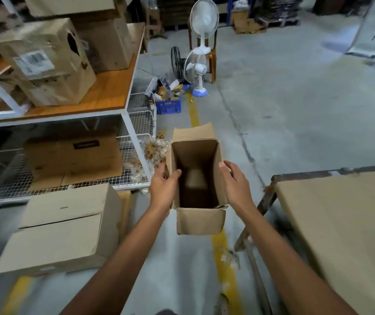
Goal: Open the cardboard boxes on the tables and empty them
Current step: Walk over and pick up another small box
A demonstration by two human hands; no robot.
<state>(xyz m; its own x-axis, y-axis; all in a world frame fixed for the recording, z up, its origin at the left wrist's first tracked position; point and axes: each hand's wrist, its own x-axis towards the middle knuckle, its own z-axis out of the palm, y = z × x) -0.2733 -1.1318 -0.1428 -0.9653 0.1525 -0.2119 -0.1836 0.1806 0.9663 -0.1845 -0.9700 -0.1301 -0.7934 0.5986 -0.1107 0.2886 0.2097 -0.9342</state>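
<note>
I hold a narrow open cardboard box [201, 220] in front of me above the floor, its top flaps folded out. The inside looks dark and bare down to the bottom. My left hand [163, 186] grips the left wall, thumb over the rim. My right hand [235, 180] presses against the right wall, thumb at the rim. Clear packets with brown contents [153, 151] lie heaped just left of the box, at the edge of the wire shelf.
A white-framed rack [113, 110] with several cardboard boxes stands at left. A large closed box [61, 228] sits on the floor at lower left. A cardboard-covered table [341, 214] is at right. Fans [199, 71] and a blue crate [168, 106] stand ahead.
</note>
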